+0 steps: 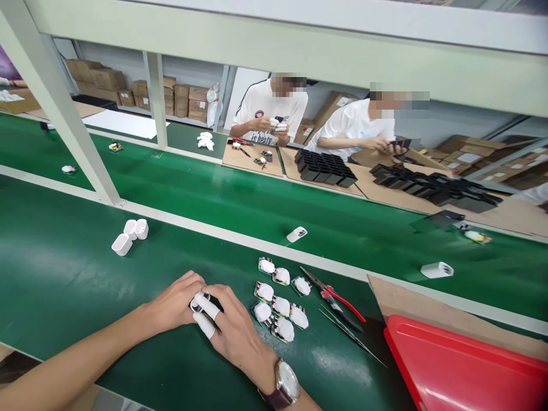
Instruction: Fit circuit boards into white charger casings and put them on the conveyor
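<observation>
Green matting covers the factory counter (64,274) where you sit at an assembly line, two co-workers (269,111) busy at cardboard-topped benches across the belt. Your left hand (175,305) and right hand (237,337) meet directly in front of you, both curled closed around a small dark part (201,301) pinched between them; the white-capped fingertips (206,311) of your right hand lie across it, hiding most of it, so its long axis cannot be told. A cluster of white-topped components (278,305) lies just to the right of your hands, nearer the right one, packed in loose rows. Farther right rest red-handled cutters (338,299) and tweezers (351,334), both angled down and away from you, with a red tray (462,371) beyond them. Three empty white casings (131,234) sit ahead of your left hand, well apart from it.
</observation>
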A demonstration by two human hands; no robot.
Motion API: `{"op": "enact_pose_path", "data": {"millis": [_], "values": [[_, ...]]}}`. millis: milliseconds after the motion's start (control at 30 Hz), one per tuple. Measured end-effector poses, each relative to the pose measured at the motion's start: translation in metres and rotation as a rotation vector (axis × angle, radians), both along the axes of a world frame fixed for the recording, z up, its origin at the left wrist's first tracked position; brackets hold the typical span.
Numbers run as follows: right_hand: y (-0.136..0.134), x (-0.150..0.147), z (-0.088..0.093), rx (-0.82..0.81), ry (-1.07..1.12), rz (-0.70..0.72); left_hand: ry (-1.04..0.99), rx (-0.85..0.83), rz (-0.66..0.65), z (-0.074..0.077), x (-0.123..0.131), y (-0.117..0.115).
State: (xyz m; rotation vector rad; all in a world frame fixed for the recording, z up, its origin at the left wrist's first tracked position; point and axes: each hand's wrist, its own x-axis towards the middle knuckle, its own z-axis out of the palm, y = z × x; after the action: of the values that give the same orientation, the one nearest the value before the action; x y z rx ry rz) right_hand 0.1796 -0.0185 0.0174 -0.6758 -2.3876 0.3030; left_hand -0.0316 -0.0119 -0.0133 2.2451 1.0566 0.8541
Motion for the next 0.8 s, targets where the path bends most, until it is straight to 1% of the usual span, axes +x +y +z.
{"op": "enact_pose_path", "data": {"millis": [200, 300, 400, 500, 567, 600, 667, 733, 800], "values": [[0.0, -0.003, -0.004, -0.001, -0.003, -0.017, -0.009, -0.062, -0.009, 0.004, 0.0, 0.002], [-0.001, -0.003, -0.007, -0.037, 0.011, -0.045, 0.002, -0.056, -0.017, 0.005, 0.001, 0.003], [0.0, -0.004, -0.008, -0.08, 0.018, -0.058, 0.03, -0.099, -0.02, 0.007, -0.003, 0.004], [0.001, -0.003, -0.01, -0.132, 0.072, -0.075, 0.055, -0.187, 0.03, 0.019, -0.015, 0.001], [0.001, -0.002, -0.011, -0.12, 0.089, -0.069, 0.074, -0.207, 0.065, 0.03, -0.024, -0.004], [0.001, -0.001, -0.012, -0.098, 0.084, -0.062, 0.093, -0.2, 0.063, 0.035, -0.028, -0.008], [0.0, 0.001, -0.013, -0.045, 0.047, -0.047, 0.145, -0.134, 0.021, 0.042, -0.032, -0.016], [-0.002, 0.002, -0.012, -0.009, -0.001, -0.045, 0.192, -0.025, -0.029, 0.044, -0.032, -0.023], [-0.003, 0.004, -0.012, 0.008, -0.059, -0.044, 0.197, 0.096, -0.053, 0.041, -0.028, -0.027]]}}
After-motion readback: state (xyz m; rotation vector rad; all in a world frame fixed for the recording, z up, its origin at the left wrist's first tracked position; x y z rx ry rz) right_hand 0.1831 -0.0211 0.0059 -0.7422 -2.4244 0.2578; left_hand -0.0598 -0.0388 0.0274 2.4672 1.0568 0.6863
